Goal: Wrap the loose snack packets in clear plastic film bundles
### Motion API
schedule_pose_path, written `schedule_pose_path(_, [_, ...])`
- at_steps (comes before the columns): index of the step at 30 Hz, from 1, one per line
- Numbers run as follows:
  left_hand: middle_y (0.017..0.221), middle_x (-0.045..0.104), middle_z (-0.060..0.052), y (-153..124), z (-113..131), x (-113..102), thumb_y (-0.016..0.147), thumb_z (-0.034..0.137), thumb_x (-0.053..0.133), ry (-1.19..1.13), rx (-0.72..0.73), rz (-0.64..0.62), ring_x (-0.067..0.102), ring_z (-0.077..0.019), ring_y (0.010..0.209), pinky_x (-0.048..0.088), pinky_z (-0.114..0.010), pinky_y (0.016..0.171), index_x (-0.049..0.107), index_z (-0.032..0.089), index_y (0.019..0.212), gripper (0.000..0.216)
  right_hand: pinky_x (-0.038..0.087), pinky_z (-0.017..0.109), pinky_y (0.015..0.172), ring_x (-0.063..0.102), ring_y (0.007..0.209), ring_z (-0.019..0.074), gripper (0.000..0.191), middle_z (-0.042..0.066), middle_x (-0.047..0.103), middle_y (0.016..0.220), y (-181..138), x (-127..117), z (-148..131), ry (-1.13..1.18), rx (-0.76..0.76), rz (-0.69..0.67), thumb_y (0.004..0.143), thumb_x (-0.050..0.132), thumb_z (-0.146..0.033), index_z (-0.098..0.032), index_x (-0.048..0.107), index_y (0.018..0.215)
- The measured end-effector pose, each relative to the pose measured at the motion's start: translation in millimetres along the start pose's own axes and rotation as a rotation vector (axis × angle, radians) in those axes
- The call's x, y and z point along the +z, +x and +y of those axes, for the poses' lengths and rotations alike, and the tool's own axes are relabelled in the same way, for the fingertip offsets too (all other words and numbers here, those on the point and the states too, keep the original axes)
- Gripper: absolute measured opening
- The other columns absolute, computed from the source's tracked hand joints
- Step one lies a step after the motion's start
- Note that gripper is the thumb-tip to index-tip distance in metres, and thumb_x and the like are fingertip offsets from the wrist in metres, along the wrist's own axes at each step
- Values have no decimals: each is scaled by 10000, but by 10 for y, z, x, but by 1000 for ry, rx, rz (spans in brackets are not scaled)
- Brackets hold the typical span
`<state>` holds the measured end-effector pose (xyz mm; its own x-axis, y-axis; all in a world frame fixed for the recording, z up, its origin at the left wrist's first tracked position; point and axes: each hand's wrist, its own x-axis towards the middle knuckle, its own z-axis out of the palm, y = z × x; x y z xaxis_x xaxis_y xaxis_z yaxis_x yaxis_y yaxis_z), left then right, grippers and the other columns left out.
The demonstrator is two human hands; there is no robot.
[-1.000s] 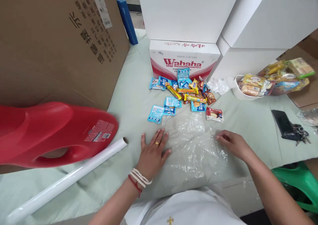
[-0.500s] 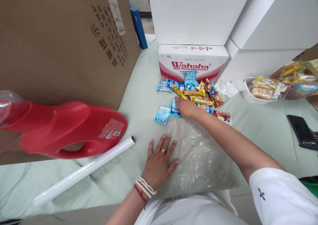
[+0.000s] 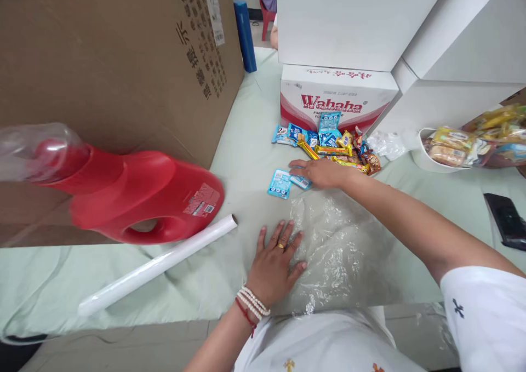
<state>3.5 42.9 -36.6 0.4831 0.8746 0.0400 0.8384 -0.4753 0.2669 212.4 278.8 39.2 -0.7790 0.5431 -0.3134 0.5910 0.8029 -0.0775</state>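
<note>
My left hand [image 3: 274, 263] lies palm down with fingers spread on the left edge of a clear plastic bag [image 3: 335, 251], which is spread flat before me. My right hand [image 3: 322, 173] is stretched over the near side of a pile of small snack packets [image 3: 329, 139]. Its fingers point left, and beneath them is a light-blue packet [image 3: 301, 182], partly covered. Just left of that a second light-blue packet [image 3: 280, 183] lies flat on its own. Yellow snack bars [image 3: 333, 150] and brown packets lie in the pile; my forearm hides some of its near right side.
A white Wahaha carton [image 3: 339, 98] stands behind the pile. To the left are a red jug [image 3: 152, 196], a white roll [image 3: 160, 265] and a large brown box [image 3: 123, 59]. On the right are a white bowl of snacks [image 3: 435, 158] and a black phone [image 3: 505, 218].
The view has shifted right. My right hand has drawn slightly back and turned more sideways over the near packets, and my forearm now covers the red packet on the right. My left hand stays on the bag.
</note>
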Motion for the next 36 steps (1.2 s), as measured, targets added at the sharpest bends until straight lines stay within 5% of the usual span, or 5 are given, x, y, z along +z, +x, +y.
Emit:
schedule_pose_path(5, [1687, 326, -50, -16, 3, 4, 984, 565, 491, 1, 3, 14, 313, -305, 1545, 104, -591, 1269, 413, 313, 1564, 637, 492, 339, 732, 697, 1009, 324, 652, 205, 573, 1379, 86, 59, 139, -61, 139, -122, 832, 698, -301, -158, 500, 1437])
schedule_pose_path(11, [1681, 342, -61, -15, 1, 8, 978, 530, 518, -2, 5, 30, 322, -312, 1540, 125, -599, 1267, 425, 298, 1558, 631, 487, 353, 726, 677, 959, 329, 626, 235, 557, 1315, -183, 50, 191, -50, 241, -71, 808, 720, -431, -84, 561, 1304])
schedule_pose_path(17, [1679, 343, -62, -9, -6, 14, 986, 549, 497, -9, 7, 16, 312, -315, 1545, 103, -605, 1264, 427, 303, 1555, 624, 476, 328, 723, 670, 984, 291, 576, 189, 507, 1369, 134, -221, -136, -77, -66, 55, 849, 681, -310, -129, 497, 1364])
schedule_pose_path(23, [1675, 356, -56, -18, 9, 11, 986, 554, 498, -9, -3, 13, 319, -307, 1541, 110, -601, 1267, 435, 309, 1547, 615, 472, 309, 733, 640, 1149, 271, 649, 121, 371, 1602, 685, -109, -249, -173, -315, -135, 873, 561, -93, -254, 418, 1485])
schedule_pose_path(36, [1651, 389, -103, -102, 40, -3, 993, 526, 486, -27, -73, 18, 352, -304, 1528, 58, -627, 1276, 425, 239, 1556, 636, 489, 342, 759, 662, 954, 307, 665, 225, 570, 1284, 102, -32, -72, -31, 109, -84, 738, 794, -394, -59, 558, 1262])
